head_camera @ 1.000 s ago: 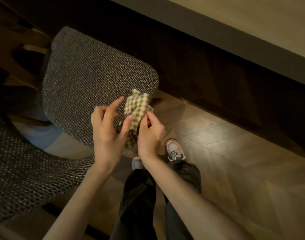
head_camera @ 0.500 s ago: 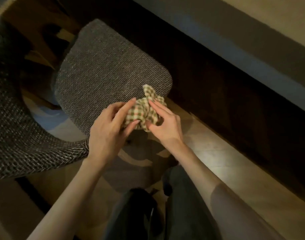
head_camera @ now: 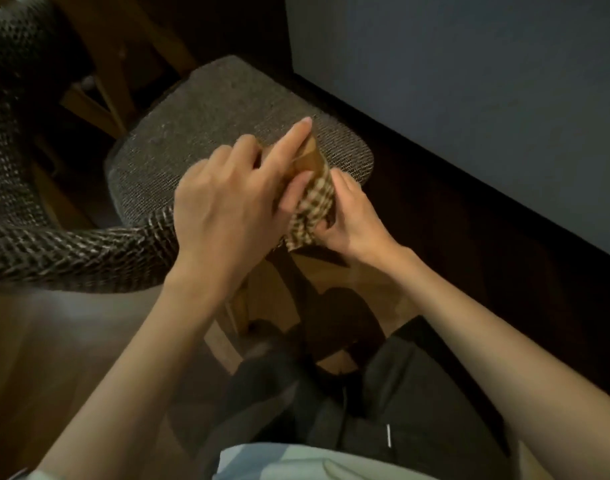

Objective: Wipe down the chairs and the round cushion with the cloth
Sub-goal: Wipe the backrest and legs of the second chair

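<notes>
The chair (head_camera: pixel 227 133) is standing with its woven grey seat facing up, presenting the surface to be wiped. The left hand (head_camera: pixel 224 209) is pinching the upper part of the cloth (head_camera: pixel 314 206) between thumb and extended forefinger, and the right hand (head_camera: pixel 352 216) is grasping the lower part with curled fingers. Both are probably bunching the checked cloth into a compact pad over the seat's near right edge; contact with the seat cannot be confirmed. A blue-grey wall (head_camera: pixel 469 98) is rising at far right above dark floor (head_camera: pixel 504 271)
</notes>
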